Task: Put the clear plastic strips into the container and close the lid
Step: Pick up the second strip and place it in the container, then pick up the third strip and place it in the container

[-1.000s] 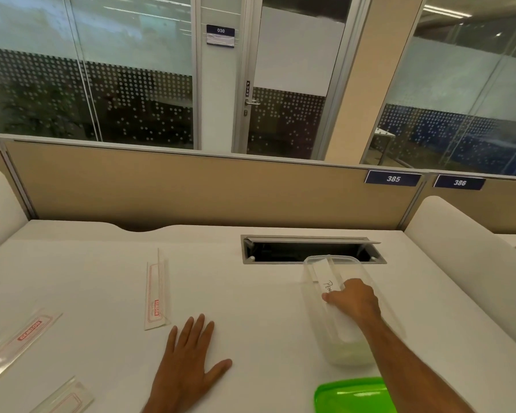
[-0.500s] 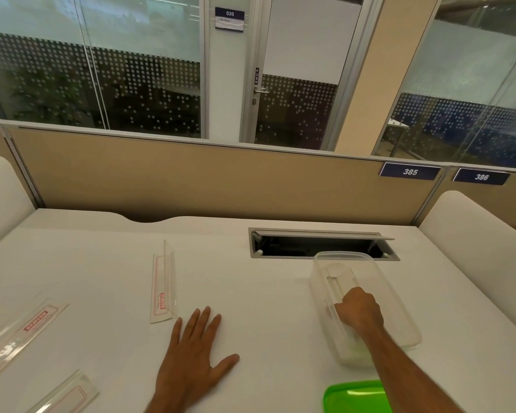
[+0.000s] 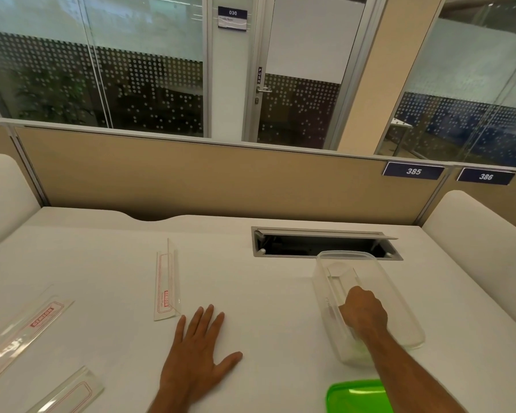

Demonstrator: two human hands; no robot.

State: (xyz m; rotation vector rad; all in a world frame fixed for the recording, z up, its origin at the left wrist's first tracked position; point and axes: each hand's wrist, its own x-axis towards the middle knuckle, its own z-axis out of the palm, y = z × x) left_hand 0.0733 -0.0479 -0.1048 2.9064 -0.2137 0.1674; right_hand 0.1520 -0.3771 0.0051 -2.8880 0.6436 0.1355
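Observation:
A clear plastic container (image 3: 407, 318) stands open on the white desk at the right. My right hand (image 3: 364, 312) reaches down inside it, fingers curled on the near end of a clear plastic strip (image 3: 338, 275) that lies along the container's bottom. My left hand (image 3: 195, 356) rests flat on the desk with spread fingers and holds nothing. Three more clear strips with red print lie on the desk: one (image 3: 166, 286) just beyond my left fingertips, one (image 3: 27, 329) at the far left, one (image 3: 69, 391) at the lower left edge. The green lid (image 3: 355, 396) lies near the bottom edge, beside my right forearm.
An open cable slot (image 3: 322, 244) is sunk into the desk right behind the container. A beige partition (image 3: 206, 180) closes off the back of the desk. White padded dividers stand at the left (image 3: 3, 192) and right (image 3: 474, 234) sides.
My right hand has gone deeper into the container, bringing the strip from upright down onto the bottom. The left hand has stayed flat in place. The camera has shifted slightly.

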